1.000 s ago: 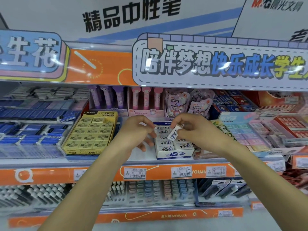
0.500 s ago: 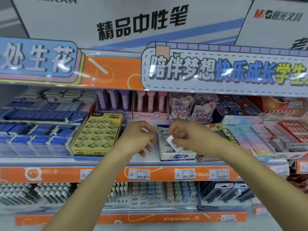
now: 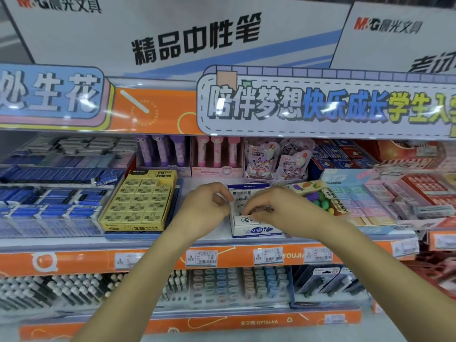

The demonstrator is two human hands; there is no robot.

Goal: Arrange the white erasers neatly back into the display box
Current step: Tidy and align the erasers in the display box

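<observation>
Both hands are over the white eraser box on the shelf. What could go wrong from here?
1. The right hand covers most of the display box, so an eraser may seat crooked unseen.
2. The box sits near the shelf's front edge; pressing down or forward might tip it off.
3. The left hand could nudge the yellow 2B eraser box beside it.

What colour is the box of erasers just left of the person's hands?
Yellow, with dark 2B lettering: the box of erasers, clearest in the head view.

Bright, even store light glared off the banner [image 3: 320, 104] above the fingers [image 3: 249, 209]; edges bowed, soft blur throughout.
</observation>
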